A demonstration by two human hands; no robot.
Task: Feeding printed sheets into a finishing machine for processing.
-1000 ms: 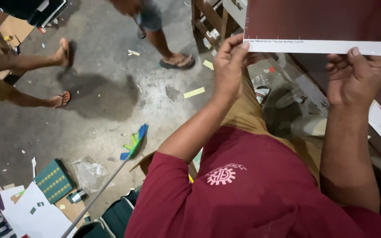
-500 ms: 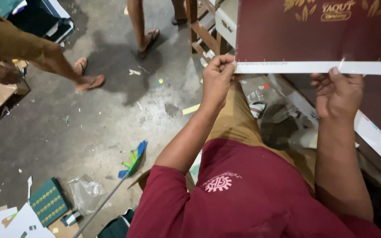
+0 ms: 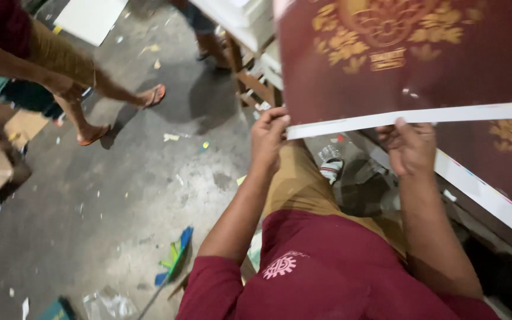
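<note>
The big maroon printed sheet [image 3: 410, 59] with gold ornament now shows far more of its face than a second ago, lifted higher, its white bottom edge pinched by the left hand [image 3: 269, 137] and the right hand [image 3: 409, 145], fingers curled closed on it

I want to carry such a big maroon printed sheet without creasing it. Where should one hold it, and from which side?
Probably by the white margin strip along the near edge of the maroon printed sheet, coming from below, hands spread apart. The left hand pinches the strip near its left end and the right hand further along, so the wide, thin sheet stays flat and the gold print goes untouched.
</note>
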